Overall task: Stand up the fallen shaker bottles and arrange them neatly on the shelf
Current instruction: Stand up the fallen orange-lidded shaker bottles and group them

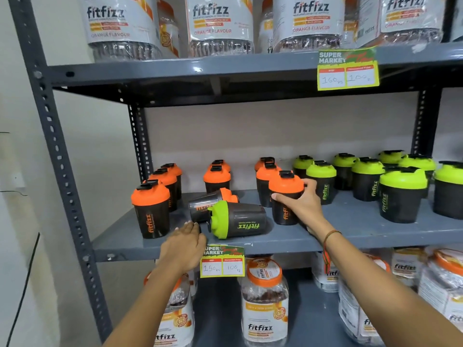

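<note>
A grey metal shelf point(350, 234) runs across the middle of the frame, with many small shaker bottles on it. Two bottles lie on their sides near the middle. One has a green lid point(239, 222), and its lid points to the left. Just behind it lies one with an orange lid point(213, 202), and its lid points to the right. They look like they touch.

The right hand point(302, 207) is wrapped around a standing orange bottle point(285, 197), right of the fallen ones. The thumb is in front and the fingers curl around its far side.

The left hand point(184, 245) is open, with its fingers close together and flat. It is at the front edge of the shelf, just left of the green-lid bottle. I cannot tell if it touches a bottle.

More orange bottles point(151, 209) stand on the left. Green bottles point(402, 194) stand in a bunch on the right. Yellow price tags point(221, 262) hang on the shelf edges. Big jars point(264, 304) sit above and below.
</note>
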`<state>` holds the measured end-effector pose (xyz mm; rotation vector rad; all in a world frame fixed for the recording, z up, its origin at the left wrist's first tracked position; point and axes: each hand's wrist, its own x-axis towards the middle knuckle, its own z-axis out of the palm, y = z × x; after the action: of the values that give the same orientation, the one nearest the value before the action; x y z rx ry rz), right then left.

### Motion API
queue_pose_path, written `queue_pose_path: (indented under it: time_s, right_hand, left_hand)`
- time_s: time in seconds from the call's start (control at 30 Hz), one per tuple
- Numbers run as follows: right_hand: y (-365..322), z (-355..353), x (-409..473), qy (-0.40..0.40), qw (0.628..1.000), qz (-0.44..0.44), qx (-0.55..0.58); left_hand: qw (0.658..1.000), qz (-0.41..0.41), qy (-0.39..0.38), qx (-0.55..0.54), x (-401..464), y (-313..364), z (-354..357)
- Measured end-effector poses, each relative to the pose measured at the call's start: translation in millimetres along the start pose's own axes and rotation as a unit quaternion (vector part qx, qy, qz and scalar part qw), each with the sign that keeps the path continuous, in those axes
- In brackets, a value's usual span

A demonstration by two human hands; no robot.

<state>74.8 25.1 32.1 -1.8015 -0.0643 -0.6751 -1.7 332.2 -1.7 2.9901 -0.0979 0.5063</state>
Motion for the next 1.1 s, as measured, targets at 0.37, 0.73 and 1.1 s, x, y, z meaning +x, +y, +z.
queue_pose_path:
  time_s: [0.37,0.73,1.1]
  right_hand:
    - [-55.6,7.8,-45.6,0.178,0.941,-0.287,-0.013]
    - [-84.3,55.2,-50.7,-0.357,0.811,-0.302,-0.353]
    - [-89.7,39.3,-58.0,-0.227,0.902,-0.316,-0.189]
  left_hand:
    - [1.0,-0.004,0.004,0.002,-5.4,3.9,-5.6]
    - [1.0,-0.01,-0.001,-0.018,-7.4,5.3,-8.5]
    - [1.0,-0.004,0.018,-0.019,-2.7,-0.1,0.4]
